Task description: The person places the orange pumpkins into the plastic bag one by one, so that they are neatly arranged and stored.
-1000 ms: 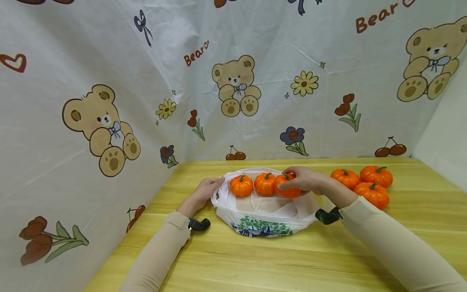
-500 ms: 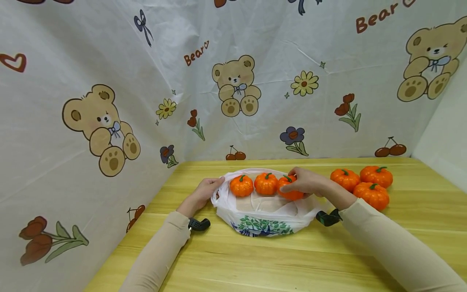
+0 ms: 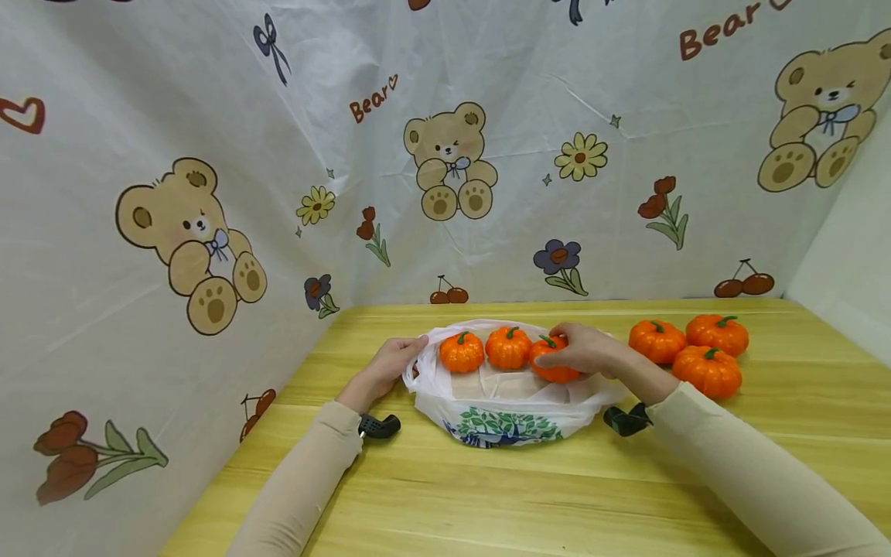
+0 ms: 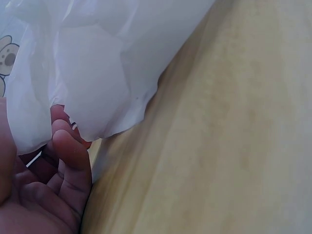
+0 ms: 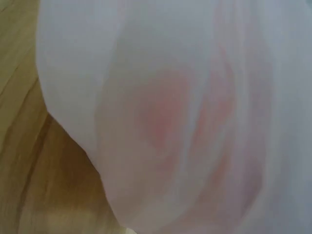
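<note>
A white plastic bag (image 3: 438, 406) with a green tree print lies on the table, its mouth spread wide. My left hand (image 3: 391, 363) pinches the bag's left rim; the left wrist view has its curled fingers (image 4: 73, 151) under the thin film. Inside the bag, my right hand (image 3: 588, 352) grips a small orange pumpkin (image 3: 546, 362) with a green stem, at the right end of a row. Two more pumpkins sit left of it, one in the middle (image 3: 508, 347) and one at the left (image 3: 462, 353). Bag film (image 5: 146, 44) fills the right wrist view and hides the right hand, with a reddish shape showing through.
Three more pumpkins stand in a cluster right of the bag: one at the left (image 3: 657, 341), one at the back (image 3: 718, 334) and one in front (image 3: 707, 372). A bear-print cloth (image 3: 515, 247) hangs behind the wooden table (image 3: 473, 503) and along its left side.
My right hand has moved the held pumpkin slightly right and down in the bag, away from the middle one. The left hand keeps its hold on the rim.
</note>
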The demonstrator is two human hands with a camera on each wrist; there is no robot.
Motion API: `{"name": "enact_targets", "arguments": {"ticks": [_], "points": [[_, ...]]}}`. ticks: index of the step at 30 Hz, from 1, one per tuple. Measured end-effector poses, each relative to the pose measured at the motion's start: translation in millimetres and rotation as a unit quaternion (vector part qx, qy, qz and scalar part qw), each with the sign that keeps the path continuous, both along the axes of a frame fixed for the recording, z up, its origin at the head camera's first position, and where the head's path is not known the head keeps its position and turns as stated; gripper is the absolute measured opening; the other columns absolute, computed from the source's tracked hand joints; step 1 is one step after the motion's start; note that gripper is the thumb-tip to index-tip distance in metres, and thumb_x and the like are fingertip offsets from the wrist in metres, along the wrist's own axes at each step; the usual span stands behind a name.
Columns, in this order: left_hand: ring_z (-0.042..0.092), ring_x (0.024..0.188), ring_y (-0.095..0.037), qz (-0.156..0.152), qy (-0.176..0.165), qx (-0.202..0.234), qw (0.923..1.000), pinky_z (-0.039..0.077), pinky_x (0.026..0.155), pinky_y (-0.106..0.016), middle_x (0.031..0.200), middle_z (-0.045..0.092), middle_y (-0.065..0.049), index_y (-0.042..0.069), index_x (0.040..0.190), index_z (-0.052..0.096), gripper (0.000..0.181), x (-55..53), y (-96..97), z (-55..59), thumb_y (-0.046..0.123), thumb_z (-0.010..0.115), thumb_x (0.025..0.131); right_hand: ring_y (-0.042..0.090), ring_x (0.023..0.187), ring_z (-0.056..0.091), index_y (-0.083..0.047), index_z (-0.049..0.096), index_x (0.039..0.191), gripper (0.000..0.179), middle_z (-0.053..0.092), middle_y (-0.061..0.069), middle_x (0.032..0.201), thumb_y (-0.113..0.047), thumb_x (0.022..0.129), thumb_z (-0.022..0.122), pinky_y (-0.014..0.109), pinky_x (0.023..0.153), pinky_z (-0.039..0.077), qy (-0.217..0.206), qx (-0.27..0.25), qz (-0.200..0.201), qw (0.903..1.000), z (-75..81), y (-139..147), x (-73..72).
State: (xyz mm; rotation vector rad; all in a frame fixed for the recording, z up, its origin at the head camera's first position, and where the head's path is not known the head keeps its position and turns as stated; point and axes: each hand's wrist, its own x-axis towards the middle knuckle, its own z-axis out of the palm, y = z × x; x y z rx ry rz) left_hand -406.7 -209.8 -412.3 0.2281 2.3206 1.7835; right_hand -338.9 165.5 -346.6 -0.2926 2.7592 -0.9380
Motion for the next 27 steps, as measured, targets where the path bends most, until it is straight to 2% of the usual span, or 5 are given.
{"name": "enact_targets", "arguments": {"ticks": [6,12,16,27], "points": [[0.069,0.078,-0.009,0.0,-0.006,0.0,1.0,0.057,0.07,-0.023,0.09,0.073,0.0,0.002,0.128,0.07,0.049,1.1,-0.3,1.3,0.043,0.057,0.106,0.035,0.116,0.058,0.0,0.043,0.149,0.085,0.056,0.024,0.141,-0.051,0.089,0.076,0.051,0.102,0.051,0.014,0.013,0.003,0.9998,-3.3,-2.2,1.4],[0.068,0.076,-0.009,0.002,-0.003,-0.002,1.0,0.057,0.069,-0.023,0.086,0.072,0.001,0.001,0.125,0.072,0.047,1.0,-0.8,1.4,0.042,0.057,0.106,0.041,0.126,0.055,0.0,0.039,0.152,0.093,0.049,0.028,0.149,-0.032,0.08,0.088,0.059,0.111,0.044,0.019,0.021,0.012,0.9995,-2.3,-2.3,3.7],[0.068,0.076,-0.008,0.002,-0.003,-0.003,1.0,0.057,0.069,-0.023,0.087,0.072,0.001,0.002,0.126,0.071,0.047,1.1,-0.5,1.9,0.042,0.057,0.106,0.041,0.125,0.055,-0.002,0.038,0.153,0.095,0.05,0.028,0.148,-0.02,0.075,0.089,0.059,0.112,0.043,0.022,0.027,0.015,0.9993,-4.8,-1.1,1.8],[0.067,0.078,-0.008,0.004,0.0,-0.004,1.0,0.056,0.07,-0.022,0.089,0.072,0.001,0.002,0.127,0.071,0.048,3.1,1.1,2.4,0.043,0.058,0.106,0.043,0.122,0.057,0.0,0.038,0.153,0.09,0.052,0.029,0.145,-0.01,0.077,0.084,0.061,0.11,0.045,0.048,0.04,0.011,0.998,-4.9,1.0,3.3]]}}
